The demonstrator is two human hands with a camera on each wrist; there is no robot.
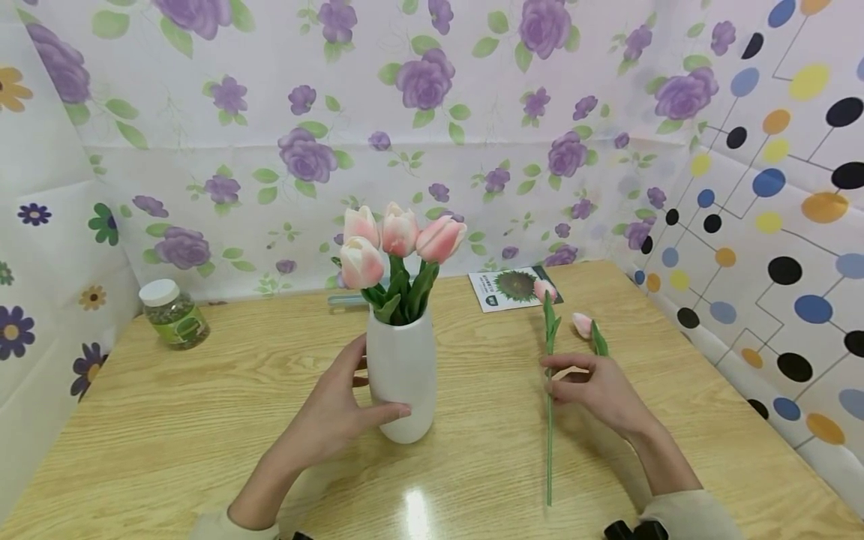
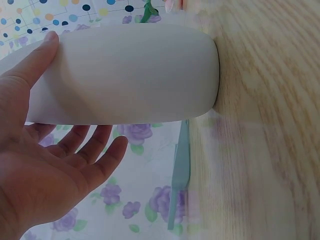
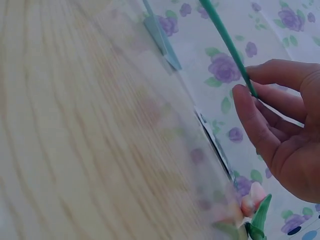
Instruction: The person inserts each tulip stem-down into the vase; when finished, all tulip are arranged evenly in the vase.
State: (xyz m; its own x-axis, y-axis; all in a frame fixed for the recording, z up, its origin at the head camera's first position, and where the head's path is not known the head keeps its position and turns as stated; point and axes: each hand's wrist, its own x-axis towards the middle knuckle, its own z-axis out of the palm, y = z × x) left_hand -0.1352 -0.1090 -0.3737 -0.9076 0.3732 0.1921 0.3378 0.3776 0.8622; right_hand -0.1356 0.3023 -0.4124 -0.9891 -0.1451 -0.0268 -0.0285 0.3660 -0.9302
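A white vase (image 1: 408, 375) stands upright on the wooden table with several pink-and-white tulips (image 1: 400, 232) in it. My left hand (image 1: 331, 412) holds the vase from its left side, thumb (image 2: 37, 60) across the front and the other fingers (image 2: 102, 162) behind. To the right of the vase, my right hand (image 1: 594, 386) pinches the green stem of a single tulip (image 1: 550, 450) between thumb and fingertips. That tulip's bloom points toward the back wall. Another tulip (image 1: 583, 325) lies just beyond the right hand, its stem hidden by the hand.
At the back left stands a small jar with a white lid (image 1: 175, 319). A blue-green flat tool (image 1: 346, 300) lies behind the vase, partly hidden. A card with a sunflower-like picture (image 1: 493, 296) lies by the patterned back wall. Dotted sheeting (image 1: 769, 292) borders the table's right side.
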